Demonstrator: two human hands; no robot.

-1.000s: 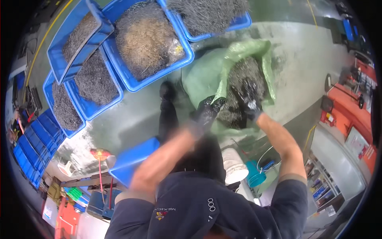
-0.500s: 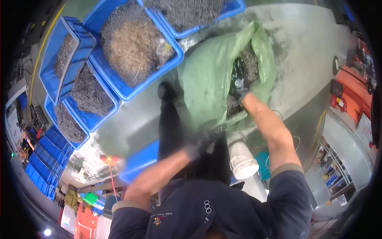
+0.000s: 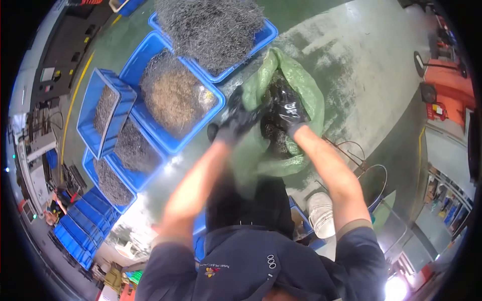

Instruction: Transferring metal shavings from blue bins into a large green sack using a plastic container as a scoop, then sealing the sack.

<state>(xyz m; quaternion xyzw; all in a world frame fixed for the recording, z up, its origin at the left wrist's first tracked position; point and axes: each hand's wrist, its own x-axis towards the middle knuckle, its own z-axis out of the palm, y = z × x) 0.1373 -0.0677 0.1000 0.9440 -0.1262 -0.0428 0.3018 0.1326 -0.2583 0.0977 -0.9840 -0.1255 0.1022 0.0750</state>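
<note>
A green woven sack [image 3: 314,93] stands in front of me with its mouth spread wide. Dark metal shavings [image 3: 275,140] fill the inside. My right hand [image 3: 291,108], in a black glove, reaches into the mouth and lies on the shavings, back up and fingers stretched forward. Their tips blend into the dark contents. At the sack's left rim is my left hand [image 3: 238,120], also black-gloved and smeared by motion. Whether it grips the rim, I cannot tell.
Blue bins of metal shavings stand to the left: one heaped with grey curls [image 3: 213,37], one with brownish shavings [image 3: 173,95], and smaller ones beyond. A tilted blue crate [image 3: 105,113] rests on them. A white bucket [image 3: 321,215] and wire loops [image 3: 374,185] are at the right.
My left hand has swung up from near my lap to the sack's left rim. The sack's mouth is wider and rounder. My right hand stays inside, shifted slightly left in view.
</note>
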